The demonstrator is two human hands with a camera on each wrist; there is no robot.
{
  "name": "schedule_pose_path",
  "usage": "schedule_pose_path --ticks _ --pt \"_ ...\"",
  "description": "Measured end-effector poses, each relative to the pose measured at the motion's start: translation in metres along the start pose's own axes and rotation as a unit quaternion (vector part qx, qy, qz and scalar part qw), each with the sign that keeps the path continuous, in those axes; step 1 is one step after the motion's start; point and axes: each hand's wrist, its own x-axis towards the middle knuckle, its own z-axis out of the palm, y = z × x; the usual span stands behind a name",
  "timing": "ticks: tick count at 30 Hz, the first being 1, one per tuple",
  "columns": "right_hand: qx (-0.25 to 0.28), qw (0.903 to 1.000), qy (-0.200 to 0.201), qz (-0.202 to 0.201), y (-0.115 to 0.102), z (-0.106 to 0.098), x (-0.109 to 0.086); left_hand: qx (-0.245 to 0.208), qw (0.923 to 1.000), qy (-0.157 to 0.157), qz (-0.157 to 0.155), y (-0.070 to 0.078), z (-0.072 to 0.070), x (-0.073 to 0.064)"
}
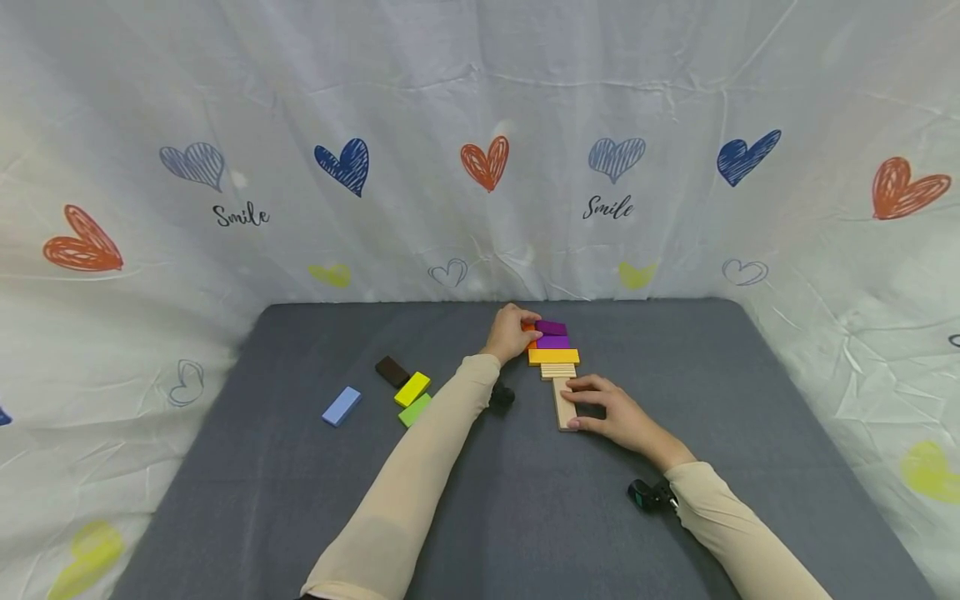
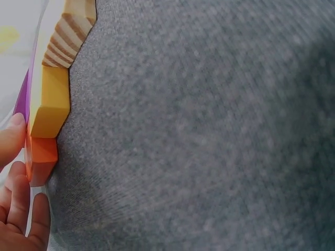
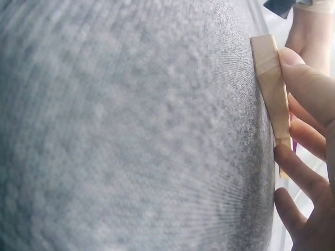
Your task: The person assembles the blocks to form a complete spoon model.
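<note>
A row of coloured wooden blocks runs toward the table's back edge. My left hand (image 1: 512, 333) pinches the left end of a dark purple block (image 1: 551, 328) at the far end of the row. Beside its fingertips stands an orange block (image 2: 43, 159), with a brighter purple block (image 1: 553, 342) close by. A yellow-orange block (image 1: 553, 357) lies crosswise, and a striped pale wood block (image 1: 558, 372) adjoins it. At the near end, a plain wood block (image 1: 563, 406) lies lengthwise. My right hand (image 1: 611, 411) touches its right side with spread thumb and fingertips.
On the left of the grey table (image 1: 285, 500) lie a blue block (image 1: 342, 407), a dark brown block (image 1: 392, 372), a yellow block (image 1: 412, 389) and a green block (image 1: 415, 410). A white curtain (image 1: 420, 225) with printed hearts hangs behind and beside the table.
</note>
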Motion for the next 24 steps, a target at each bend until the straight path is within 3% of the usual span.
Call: schedule_pose_path --ticks 24 --pt "0.007 0.9999 -0.005 0.009 -0.002 -0.0014 0.0001 0.028 0.9992 -0.021 -0.019 0.0038 -0.0011 -0.0009"
